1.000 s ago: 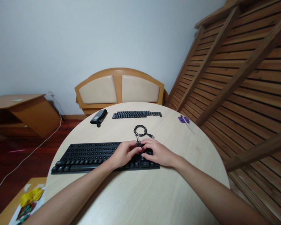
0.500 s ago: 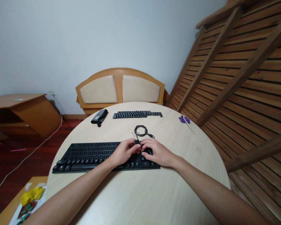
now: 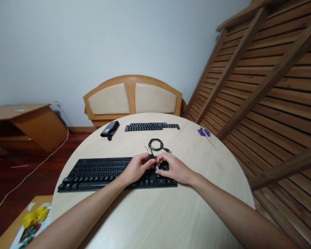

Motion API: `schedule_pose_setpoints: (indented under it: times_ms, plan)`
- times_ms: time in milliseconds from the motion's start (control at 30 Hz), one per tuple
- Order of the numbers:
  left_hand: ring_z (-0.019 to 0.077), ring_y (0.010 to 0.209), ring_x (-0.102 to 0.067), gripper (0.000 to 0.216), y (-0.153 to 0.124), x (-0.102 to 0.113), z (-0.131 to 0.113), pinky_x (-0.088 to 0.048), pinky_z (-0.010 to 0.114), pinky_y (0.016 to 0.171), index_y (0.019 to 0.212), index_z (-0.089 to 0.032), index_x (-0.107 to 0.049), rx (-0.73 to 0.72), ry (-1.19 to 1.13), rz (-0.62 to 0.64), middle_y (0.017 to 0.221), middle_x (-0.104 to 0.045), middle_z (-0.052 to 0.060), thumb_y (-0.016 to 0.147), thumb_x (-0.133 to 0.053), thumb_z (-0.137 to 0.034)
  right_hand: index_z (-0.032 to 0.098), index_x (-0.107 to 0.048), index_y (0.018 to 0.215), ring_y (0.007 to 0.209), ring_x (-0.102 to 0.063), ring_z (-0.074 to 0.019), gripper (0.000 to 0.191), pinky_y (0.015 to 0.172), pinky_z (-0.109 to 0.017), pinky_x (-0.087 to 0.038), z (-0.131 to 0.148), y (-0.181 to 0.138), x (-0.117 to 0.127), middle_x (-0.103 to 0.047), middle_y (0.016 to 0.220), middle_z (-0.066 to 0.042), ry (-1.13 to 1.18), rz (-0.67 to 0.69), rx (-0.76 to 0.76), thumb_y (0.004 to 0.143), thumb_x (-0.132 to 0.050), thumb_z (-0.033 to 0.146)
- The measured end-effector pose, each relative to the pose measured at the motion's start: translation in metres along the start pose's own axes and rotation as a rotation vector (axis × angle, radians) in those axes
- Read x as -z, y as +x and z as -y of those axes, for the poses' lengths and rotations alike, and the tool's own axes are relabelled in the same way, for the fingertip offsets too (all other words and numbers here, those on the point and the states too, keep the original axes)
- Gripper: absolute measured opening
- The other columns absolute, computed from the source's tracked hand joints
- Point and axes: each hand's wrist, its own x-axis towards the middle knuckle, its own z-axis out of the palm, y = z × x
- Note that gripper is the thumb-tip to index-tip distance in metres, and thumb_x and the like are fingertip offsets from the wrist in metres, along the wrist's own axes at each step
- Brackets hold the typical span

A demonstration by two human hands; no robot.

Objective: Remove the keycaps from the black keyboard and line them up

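A black keyboard (image 3: 101,169) lies across the near middle of the table, many of its upper-row switches bare and its lower rows capped. My left hand (image 3: 137,168) is closed over the keyboard's right part, pinching a black-handled keycap puller (image 3: 151,156) whose thin wire ends point away from me. Close beside it, my right hand (image 3: 173,168) rests over the number pad. Its thumb and forefinger pinch a small keycap (image 3: 157,168), with a greyish side showing. The fingers partly hide the keys below.
Behind the hands lies a coiled black USB cable (image 3: 155,145). Loose keycaps (image 3: 147,127) stand in rows at the back of the round table (image 3: 150,218). A folded black pouch (image 3: 110,129) is at back left; a purple item with a thin pale stick (image 3: 208,137) lies right.
My right fingers have closed together and drawn slightly apart from the left, and a small greyish keycap now shows between them. The left hand still holds the puller.
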Motion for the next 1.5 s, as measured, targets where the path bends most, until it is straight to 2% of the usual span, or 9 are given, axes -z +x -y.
schedule_pose_setpoints:
  times_ms: [100,300,533,667,800,900,1133,1500]
  plan:
    - [0.0157,0.068,-0.06,0.033,0.001,-0.001,0.002,-0.047,0.025,0.065,0.086,-0.014,-0.066,0.012,-0.014,-0.05,0.074,-0.067,0.003,0.09,-0.058,-0.046,0.021,-0.059,0.097,0.094,-0.061,-0.0195,0.023,0.086,-0.034,-0.046,0.002,0.0,0.002,-0.066,0.095,-0.003,0.014,-0.018,0.012,0.08,-0.074,0.025]
    - [0.0158,0.063,-0.06,0.037,0.001,-0.001,0.0,-0.047,0.026,0.062,0.084,-0.014,-0.063,0.059,-0.016,-0.087,0.068,-0.066,0.003,0.088,-0.058,-0.05,0.023,-0.067,0.099,0.107,-0.06,-0.0218,0.015,0.098,-0.04,-0.042,-0.001,0.001,0.002,-0.07,0.103,-0.004,-0.019,0.044,0.134,0.085,-0.071,0.025]
    - [0.0161,0.065,-0.06,0.035,0.001,0.001,0.002,-0.047,0.027,0.064,0.087,-0.013,-0.064,0.031,0.016,-0.135,0.07,-0.066,0.003,0.09,-0.057,-0.048,0.023,-0.068,0.097,0.107,-0.061,-0.0202,0.014,0.099,-0.037,-0.044,0.001,0.002,0.005,-0.069,0.108,-0.004,0.082,0.019,0.11,0.085,-0.072,0.028]
    - [0.0181,0.069,-0.061,0.035,0.001,0.002,0.006,-0.047,0.028,0.066,0.089,-0.014,-0.065,0.036,0.054,-0.154,0.072,-0.067,0.004,0.09,-0.057,-0.048,0.021,-0.068,0.097,0.102,-0.062,-0.0204,0.012,0.095,-0.037,-0.046,-0.005,0.004,0.017,-0.069,0.103,-0.005,0.056,-0.068,0.034,0.087,-0.068,0.027]
    - [0.0185,0.072,-0.063,0.033,0.001,0.001,0.007,-0.048,0.029,0.068,0.091,-0.014,-0.065,0.047,0.028,-0.128,0.077,-0.068,0.004,0.09,-0.057,-0.046,0.02,-0.069,0.098,0.094,-0.063,-0.0192,0.013,0.088,-0.035,-0.048,-0.032,0.012,0.033,-0.069,0.099,-0.005,-0.105,-0.208,-0.073,0.086,-0.066,0.026]
    - [0.0185,0.074,-0.064,0.031,0.001,0.0,0.005,-0.049,0.029,0.069,0.091,-0.014,-0.064,0.064,0.02,-0.122,0.079,-0.068,0.004,0.091,-0.057,-0.044,0.021,-0.069,0.095,0.089,-0.063,-0.0192,0.012,0.083,-0.033,-0.048,-0.062,0.023,0.045,-0.07,0.096,-0.004,-0.287,-0.252,-0.17,0.085,-0.065,0.026]
    - [0.0189,0.074,-0.064,0.032,0.0,0.0,0.003,-0.049,0.03,0.07,0.091,-0.014,-0.064,0.082,0.042,-0.115,0.078,-0.068,0.005,0.091,-0.056,-0.045,0.023,-0.07,0.102,0.098,-0.066,-0.0211,0.019,0.084,-0.03,-0.047,-0.118,0.059,0.071,-0.074,0.105,-0.004,-0.679,-0.176,-0.416,0.084,-0.061,0.023]
    - [0.0187,0.075,-0.063,0.032,-0.001,-0.001,0.003,-0.048,0.029,0.069,0.091,-0.014,-0.065,0.111,-0.006,-0.105,0.08,-0.069,0.005,0.091,-0.056,-0.045,0.024,-0.071,0.107,0.101,-0.064,-0.0219,0.024,0.084,-0.03,-0.046,-0.151,0.104,0.073,-0.07,0.112,-0.008,-0.763,-0.203,-0.51,0.089,-0.054,0.021]
